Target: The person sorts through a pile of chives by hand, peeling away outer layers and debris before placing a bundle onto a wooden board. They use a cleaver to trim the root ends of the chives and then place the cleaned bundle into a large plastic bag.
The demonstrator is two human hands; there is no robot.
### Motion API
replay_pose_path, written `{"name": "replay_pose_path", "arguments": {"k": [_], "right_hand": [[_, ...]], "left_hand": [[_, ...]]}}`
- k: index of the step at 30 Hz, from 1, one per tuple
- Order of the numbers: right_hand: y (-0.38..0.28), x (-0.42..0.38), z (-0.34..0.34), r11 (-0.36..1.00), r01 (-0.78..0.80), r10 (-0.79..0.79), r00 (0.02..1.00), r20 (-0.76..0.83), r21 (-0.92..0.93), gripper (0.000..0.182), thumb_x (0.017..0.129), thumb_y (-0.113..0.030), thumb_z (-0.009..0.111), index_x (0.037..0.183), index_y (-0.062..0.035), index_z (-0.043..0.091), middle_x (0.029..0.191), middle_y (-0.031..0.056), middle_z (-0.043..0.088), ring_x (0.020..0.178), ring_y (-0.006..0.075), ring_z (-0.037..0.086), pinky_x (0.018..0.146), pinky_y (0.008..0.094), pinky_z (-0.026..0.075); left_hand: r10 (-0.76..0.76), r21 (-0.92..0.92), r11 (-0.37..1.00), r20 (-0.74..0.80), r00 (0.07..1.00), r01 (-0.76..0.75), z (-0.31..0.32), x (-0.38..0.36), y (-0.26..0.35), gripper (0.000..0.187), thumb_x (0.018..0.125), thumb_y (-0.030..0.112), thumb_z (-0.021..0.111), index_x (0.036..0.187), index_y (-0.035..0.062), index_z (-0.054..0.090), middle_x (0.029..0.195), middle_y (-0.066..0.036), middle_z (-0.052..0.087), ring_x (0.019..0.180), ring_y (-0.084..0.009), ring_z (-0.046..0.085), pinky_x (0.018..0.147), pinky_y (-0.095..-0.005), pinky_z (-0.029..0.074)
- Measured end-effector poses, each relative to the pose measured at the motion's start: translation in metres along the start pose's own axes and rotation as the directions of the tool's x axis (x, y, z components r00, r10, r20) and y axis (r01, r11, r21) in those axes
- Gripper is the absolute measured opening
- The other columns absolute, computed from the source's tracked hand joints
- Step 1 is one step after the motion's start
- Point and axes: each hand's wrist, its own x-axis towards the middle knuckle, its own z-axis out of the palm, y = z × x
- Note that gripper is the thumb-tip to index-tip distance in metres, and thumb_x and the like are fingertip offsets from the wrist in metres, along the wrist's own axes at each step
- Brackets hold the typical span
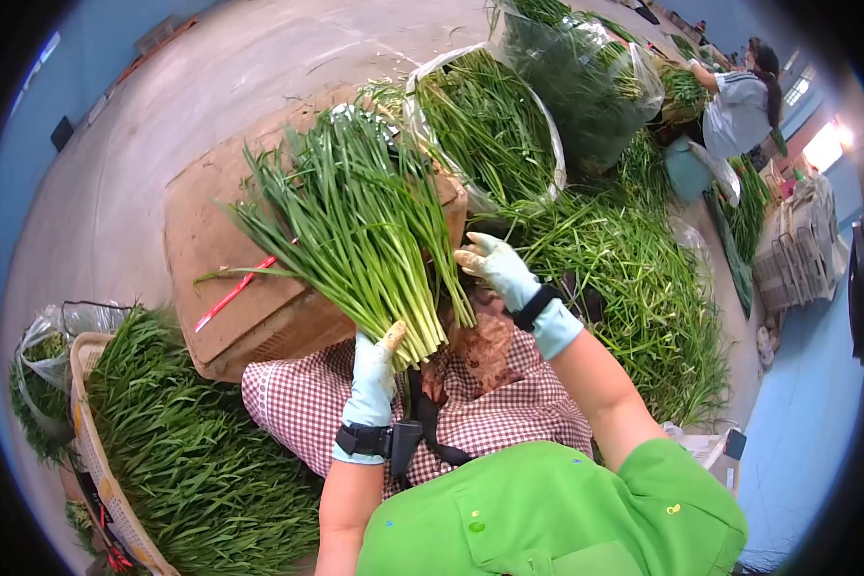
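A thick bunch of green garlic chives (355, 221) lies over the brown board-like surface in front of me, its pale cut ends pointing at my lap. My left hand (374, 365), in a pale blue glove, is closed round the bunch near those ends. On the other side, my right hand (497, 269), gloved alike with soiled fingertips, is beside the bunch's right edge. Its fingers are apart, close to a few strands that stand off from the rest. Under the leaves a slim red strip (230, 302) sticks out on the brown surface (206, 221).
A loose heap of chives (634, 288) lies to my right, with a filled white sack (559, 154) behind it. At my left stands a yellow basket (91, 384) full of chives. Farther off, a person (739, 110) works near stacked crates (802, 240).
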Motion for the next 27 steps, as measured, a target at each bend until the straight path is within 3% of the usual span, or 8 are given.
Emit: {"name": "replay_pose_path", "arguments": {"k": [3,4,7,11,12,18,24,27], "right_hand": [[0.018,0.025,0.013,0.998,0.055,-0.052,0.995,0.08,-0.043,0.089,0.066,-0.035,0.075,0.128,0.0103,0.029,0.123,0.0247,0.044,0.115,0.0273,0.043,0.097,0.0327,0.032],[0.022,0.03,0.024,0.996,0.046,-0.048,0.998,-0.026,-0.075,0.076,0.069,-0.033,0.073,0.122,0.0089,0.039,0.116,0.0194,0.052,0.106,0.0229,0.049,0.091,0.0305,0.037],[0.016,0.036,0.034,0.972,-0.114,0.056,0.961,0.27,0.204,0.05,0.071,-0.026,0.072,0.106,0.0047,0.055,0.095,0.006,0.061,0.085,0.0129,0.054,0.078,0.0282,0.041],[0.027,0.05,0.038,0.988,-0.15,0.143,0.975,0.17,0.033,0.049,0.067,-0.028,0.073,0.099,0.0062,0.059,0.089,0.011,0.063,0.08,0.0194,0.056,0.074,0.0305,0.043],[0.032,0.058,0.036,0.991,-0.084,0.046,0.943,0.329,0.103,0.047,0.067,-0.031,0.073,0.093,0.0061,0.062,0.084,0.011,0.064,0.077,0.0202,0.058,0.072,0.0312,0.043],[0.015,0.054,0.029,0.999,-0.042,0.046,0.938,0.344,-0.019,0.051,0.07,-0.041,0.069,0.088,0.0062,0.063,0.08,0.012,0.064,0.072,0.0219,0.059,0.066,0.0328,0.044],[-0.002,0.022,0.064,0.994,-0.091,0.079,0.98,0.181,0.061,0.062,0.076,-0.052,0.057,0.094,0.0071,0.057,0.083,0.0189,0.062,0.075,0.0279,0.06,0.069,0.0367,0.045],[0.014,0.018,0.094,0.999,0.027,-0.022,0.995,-0.094,0.044,0.058,0.081,-0.048,0.052,0.106,0.0051,0.051,0.096,0.024,0.059,0.092,0.0354,0.057,0.079,0.0379,0.044]], "left_hand": [[-0.239,-0.205,0.943,0.127,0.963,0.261,-0.008,0.001,0.004,0.047,0.077,0.01,0.064,0.118,-0.0001,0.042,0.104,-0.009,0.056,0.088,-0.019,0.058,0.074,-0.0307,0.05],[-0.243,-0.179,0.947,0.137,0.96,0.266,-0.011,0.002,0.001,0.047,0.077,0.01,0.064,0.118,-0.0001,0.042,0.104,-0.009,0.056,0.088,-0.019,0.058,0.074,-0.0307,0.05],[-0.309,-0.271,0.896,0.191,0.932,0.353,-0.019,0.005,-0.005,0.048,0.079,0.016,0.063,0.119,0.0004,0.042,0.108,-0.011,0.056,0.092,-0.0227,0.059,0.076,-0.0357,0.052],[-0.331,-0.252,0.883,0.266,0.905,0.397,-0.023,0.005,-0.003,0.05,0.083,0.025,0.059,0.121,-0.0008,0.04,0.117,-0.015,0.051,0.102,-0.0278,0.054,0.084,-0.0399,0.048],[-0.35,-0.222,0.883,0.274,0.896,0.413,-0.025,0.006,-0.005,0.05,0.083,0.025,0.059,0.121,-0.0008,0.04,0.117,-0.015,0.051,0.102,-0.0278,0.054,0.084,-0.0399,0.048],[-0.342,-0.445,0.777,0.294,0.892,0.445,-0.02,0.001,-0.002,0.065,0.077,0.03,0.065,0.126,-0.0004,0.034,0.125,-0.016,0.043,0.112,-0.0304,0.046,0.095,-0.043,0.04],[-0.373,-0.432,0.774,0.28,0.885,0.463,-0.025,0.005,-0.018,0.081,0.07,0.044,0.068,0.129,0.003,0.031,0.126,-0.015,0.041,0.113,-0.0323,0.043,0.098,-0.051,0.032],[-0.426,-0.34,0.788,0.301,0.854,0.513,-0.03,0.007,-0.023,0.072,0.073,0.041,0.065,0.128,0.0058,0.033,0.124,-0.011,0.045,0.111,-0.0311,0.046,0.095,-0.0513,0.036]]}}
